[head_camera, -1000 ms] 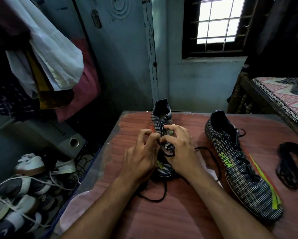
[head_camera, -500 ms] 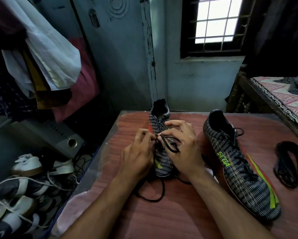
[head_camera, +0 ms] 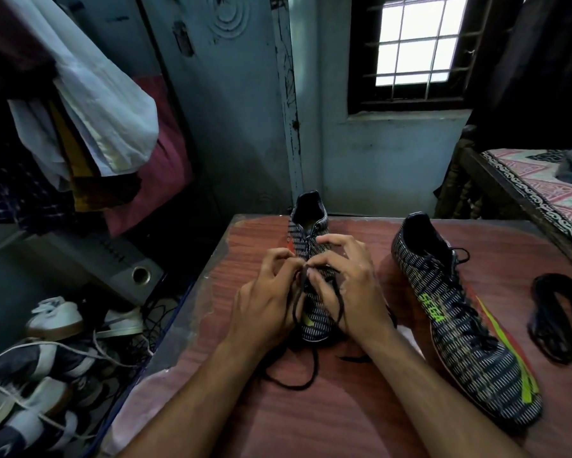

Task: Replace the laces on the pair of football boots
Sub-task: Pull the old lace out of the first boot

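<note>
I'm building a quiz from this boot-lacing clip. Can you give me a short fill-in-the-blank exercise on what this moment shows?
1. Both hands, the left hand and the right hand, pinch a lace coloured ____.
2. They work over the boot standing to the ____ of the other boot.
3. The boots stand on a ____ table.
4. The spare lace bundle lies near the table's ____ edge.

Missing words: black; left; wooden; right

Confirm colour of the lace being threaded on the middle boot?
Black. The lace hangs between both hands over the boot; the head view shows it best.
</note>
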Available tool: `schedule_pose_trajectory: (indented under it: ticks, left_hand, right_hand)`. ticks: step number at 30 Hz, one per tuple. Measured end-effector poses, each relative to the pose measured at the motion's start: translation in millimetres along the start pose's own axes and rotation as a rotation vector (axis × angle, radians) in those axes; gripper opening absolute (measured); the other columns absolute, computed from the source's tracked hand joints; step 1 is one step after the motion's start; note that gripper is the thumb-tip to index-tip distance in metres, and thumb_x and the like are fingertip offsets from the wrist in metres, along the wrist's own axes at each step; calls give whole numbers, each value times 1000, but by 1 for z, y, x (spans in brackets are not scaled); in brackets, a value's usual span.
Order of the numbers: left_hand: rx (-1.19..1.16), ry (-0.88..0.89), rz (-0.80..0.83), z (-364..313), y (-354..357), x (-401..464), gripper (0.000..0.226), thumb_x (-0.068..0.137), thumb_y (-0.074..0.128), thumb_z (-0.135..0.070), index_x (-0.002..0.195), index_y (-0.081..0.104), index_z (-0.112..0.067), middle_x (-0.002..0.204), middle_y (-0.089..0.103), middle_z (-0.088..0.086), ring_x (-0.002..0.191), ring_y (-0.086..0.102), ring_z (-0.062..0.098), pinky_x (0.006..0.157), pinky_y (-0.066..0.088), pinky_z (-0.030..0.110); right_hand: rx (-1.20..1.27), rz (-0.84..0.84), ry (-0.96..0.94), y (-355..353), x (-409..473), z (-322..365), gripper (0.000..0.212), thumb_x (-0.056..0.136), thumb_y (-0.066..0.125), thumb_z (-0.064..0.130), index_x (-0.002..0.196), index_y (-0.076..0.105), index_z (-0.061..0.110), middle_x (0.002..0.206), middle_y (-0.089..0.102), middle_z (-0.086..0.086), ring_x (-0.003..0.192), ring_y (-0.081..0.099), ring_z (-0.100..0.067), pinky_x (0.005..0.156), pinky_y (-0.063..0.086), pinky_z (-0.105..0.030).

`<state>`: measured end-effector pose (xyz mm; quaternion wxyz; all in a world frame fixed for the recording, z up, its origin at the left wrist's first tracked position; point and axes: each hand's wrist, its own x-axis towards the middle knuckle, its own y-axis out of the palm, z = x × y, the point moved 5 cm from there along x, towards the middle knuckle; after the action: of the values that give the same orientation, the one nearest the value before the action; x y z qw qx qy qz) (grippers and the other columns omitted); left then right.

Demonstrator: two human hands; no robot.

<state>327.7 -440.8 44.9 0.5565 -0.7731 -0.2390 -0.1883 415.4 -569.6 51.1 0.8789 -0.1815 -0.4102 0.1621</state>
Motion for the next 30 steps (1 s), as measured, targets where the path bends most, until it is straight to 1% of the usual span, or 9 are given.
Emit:
schedule_pose_trajectory:
  ticks: [4,10,13,16,18,20,24,27,30]
  left_hand:
    - [53,-11,-10,2,2,1,23,101,43,-47,115,53,-34,134,43,-13,75,69,23,51,55,40]
    - [-58,-84,-95,-1,-7,1,24,104,29,-50,115,44,-35,124,41,-14,80,64,28,53,53,45]
    - [-74,-36,-121,-3,-10,-1,20,104,33,-46,117,44,-35,125,45,-11,76,63,31,46,50,45]
    - [-82,-3,-104,-2,-9,-1,20,102,40,-41,120,45,-37,130,45,-12,81,64,28,46,51,42]
    - [-81,-4,-100,-2,-8,-1,20,103,45,-39,122,47,-37,133,45,-13,87,65,22,49,52,37]
    - [-72,-20,-109,-1,-6,0,24,102,53,-34,126,51,-35,135,47,-13,94,65,17,52,52,33]
    - [1,-20,-66,1,-1,1,27,97,66,-27,123,57,-33,139,45,-13,92,68,16,52,54,33]
    - [37,7,-36,1,0,1,16,100,58,-33,115,56,-31,140,43,-13,89,69,22,52,56,37]
    - [-8,-38,-49,1,-3,2,19,102,38,-46,113,49,-35,134,40,-17,91,66,20,57,55,40]
  right_hand:
    - [41,-91,-25,-6,1,8,19,89,65,33,93,78,20,123,61,3,116,50,-15,102,44,-42]
    - [67,-70,15,-8,4,2,21,83,70,40,101,75,31,129,59,7,123,50,-15,104,46,-49]
    - [-20,74,54,3,2,-5,32,76,72,51,106,74,38,137,55,8,131,47,-19,108,44,-51]
    - [-71,137,66,15,-3,-10,21,79,80,40,99,74,37,139,56,3,132,48,-23,106,45,-54]
    - [-41,103,71,16,-3,-12,14,82,77,36,95,75,31,136,60,1,128,51,-26,103,46,-55]
    - [14,59,56,10,-1,-9,17,85,68,38,94,76,26,132,62,1,126,54,-25,103,46,-53]
    - [123,-85,14,-8,1,7,19,90,64,36,94,76,22,126,63,4,123,53,-19,104,47,-40]
    - [137,-101,14,-7,1,11,19,90,65,36,94,76,21,124,63,4,121,54,-18,102,49,-43]
    - [179,-87,56,-4,2,2,20,85,68,38,98,77,25,127,62,6,125,52,-17,103,50,-46]
